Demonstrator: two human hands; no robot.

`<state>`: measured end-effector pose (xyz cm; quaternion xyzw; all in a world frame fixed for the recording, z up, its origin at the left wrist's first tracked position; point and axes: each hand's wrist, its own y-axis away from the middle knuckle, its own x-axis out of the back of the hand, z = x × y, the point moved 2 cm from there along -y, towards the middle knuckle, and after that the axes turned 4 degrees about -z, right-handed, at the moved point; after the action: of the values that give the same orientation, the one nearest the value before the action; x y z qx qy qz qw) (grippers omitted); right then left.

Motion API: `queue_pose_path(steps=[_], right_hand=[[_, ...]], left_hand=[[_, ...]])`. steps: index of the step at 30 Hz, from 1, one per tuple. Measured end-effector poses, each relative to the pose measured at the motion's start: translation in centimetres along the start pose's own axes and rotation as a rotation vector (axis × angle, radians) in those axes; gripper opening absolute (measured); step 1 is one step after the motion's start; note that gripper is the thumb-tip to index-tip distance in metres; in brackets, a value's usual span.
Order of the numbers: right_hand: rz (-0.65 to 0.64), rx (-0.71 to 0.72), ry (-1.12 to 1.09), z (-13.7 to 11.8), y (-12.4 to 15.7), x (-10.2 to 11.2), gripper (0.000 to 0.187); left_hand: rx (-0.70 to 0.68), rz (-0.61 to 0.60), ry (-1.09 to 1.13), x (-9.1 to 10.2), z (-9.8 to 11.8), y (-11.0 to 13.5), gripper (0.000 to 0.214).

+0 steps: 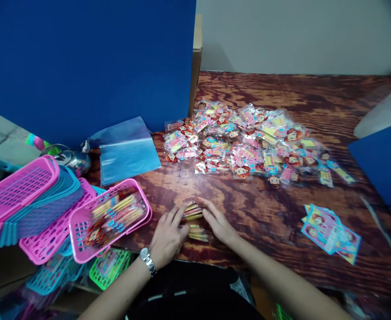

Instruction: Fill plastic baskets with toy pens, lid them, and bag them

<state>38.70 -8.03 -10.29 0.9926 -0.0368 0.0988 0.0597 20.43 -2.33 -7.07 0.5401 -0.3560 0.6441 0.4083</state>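
Note:
A small stack of thin yellow and pink packets point(193, 212) lies near the table's front edge, between my two hands. My left hand point(170, 233), with a silver watch at the wrist, grips the stack from the left with its fingers curled. My right hand point(218, 222) closes on it from the right, thumb and forefinger at the far end. More yellow-edged packets point(198, 233) lie just nearer to me, beside the left thumb. To the left, a pink basket point(78, 242) holds several clear packets with yellow strips and cartoon heads point(115, 211).
Many clear packets with cartoon heads point(245, 142) form a wide pile at the back. Printed cards point(329, 231) lie at the right. Clear plastic bags point(129, 155) rest beside a blue panel point(89, 62). Stacked pink and blue baskets point(42, 200) crowd the left edge.

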Motion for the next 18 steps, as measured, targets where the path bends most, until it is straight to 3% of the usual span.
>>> queue_pose_path(steps=[5, 9, 14, 18], right_hand=[[0.140, -0.038, 0.000, 0.6, 0.5, -1.1, 0.041], [0.092, -0.002, -0.083, 1.0, 0.6, -1.7, 0.042], [0.337, -0.007, -0.278, 1.8, 0.5, -2.9, 0.044], [0.311, 0.017, -0.210, 1.5, -0.2, -3.4, 0.041]], left_hand=[[-0.015, -0.017, -0.065, -0.1, 0.0, 0.1, 0.011], [0.033, -0.037, -0.089, -0.2, 0.1, 0.0, 0.014], [0.078, -0.069, -0.101, -0.3, 0.1, -0.2, 0.055], [0.061, -0.117, -0.134, -0.3, 0.2, -0.5, 0.060]])
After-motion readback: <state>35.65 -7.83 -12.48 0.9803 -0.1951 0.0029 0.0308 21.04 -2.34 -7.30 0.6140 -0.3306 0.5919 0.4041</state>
